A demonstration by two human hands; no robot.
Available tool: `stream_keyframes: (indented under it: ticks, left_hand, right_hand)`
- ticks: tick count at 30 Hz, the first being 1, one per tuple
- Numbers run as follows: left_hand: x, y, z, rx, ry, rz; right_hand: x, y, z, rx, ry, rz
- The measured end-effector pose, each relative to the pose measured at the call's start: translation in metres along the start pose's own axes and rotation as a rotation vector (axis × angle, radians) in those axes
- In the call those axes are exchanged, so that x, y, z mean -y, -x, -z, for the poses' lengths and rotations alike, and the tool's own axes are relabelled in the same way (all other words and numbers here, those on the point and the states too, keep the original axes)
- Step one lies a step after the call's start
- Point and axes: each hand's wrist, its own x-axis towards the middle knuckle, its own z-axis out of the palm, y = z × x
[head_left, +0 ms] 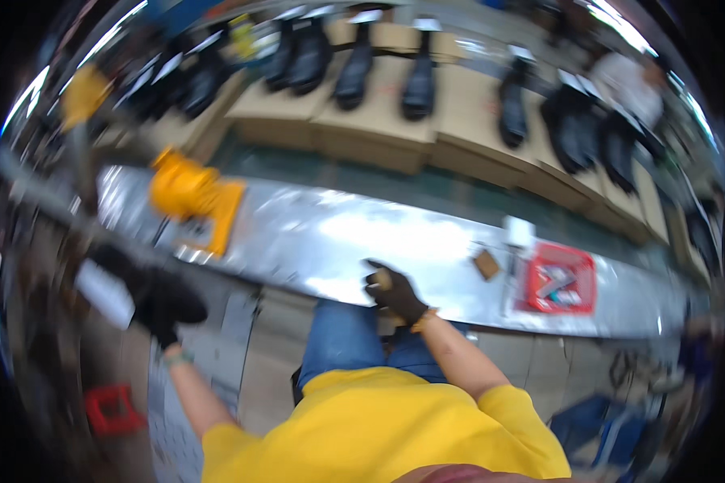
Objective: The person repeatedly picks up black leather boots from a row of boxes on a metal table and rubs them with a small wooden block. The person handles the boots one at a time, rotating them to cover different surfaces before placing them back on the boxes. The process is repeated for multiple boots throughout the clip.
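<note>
1. The black shoe or boot (184,301), dark and smooth with a white sheet of paper (109,296) at its end, is off to your left, held out beside the silver metal bench.
2. Your left hand (162,324), in a dark knit glove, grips this shoe from below; blur hides how each finger is set.
3. Your right hand (396,296), also dark-gloved, is over the bench's near edge, in front of you. Its fingers are curled around a small tan patch; you cannot tell whether that is an object or a bare fingertip.
4. The long silver metal bench (322,233) runs across in front of you. Towards its left end stands a bright orange-yellow machine (187,191) with a rounded body.
5. To the right of your right hand lie a small brown square piece (486,264) and a red plastic basket (590,283) holding small items.
6. Beyond the bench, tan cardboard boxes (374,138) stand in a row, with black shoes (419,90) on top.
</note>
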Motion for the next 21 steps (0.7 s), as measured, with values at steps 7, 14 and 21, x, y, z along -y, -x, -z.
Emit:
stream_keyframes:
  ticks: [7,14,21]
  left_hand:
    - [-0.037,0.025,-0.008,0.204,-0.020,-0.087]
    - [-0.092,0.112,-0.040,0.827,0.249,-0.091]
    - [-0.293,0.142,-0.038,1.004,0.532,-0.524]
  right_hand:
    - [0.031,0.009,0.008,0.023,-0.082,-0.124]
    - [0.041,0.020,0.043,-0.275,0.057,0.011]
    - [0.030,0.028,0.073,-1.037,0.264,0.474]
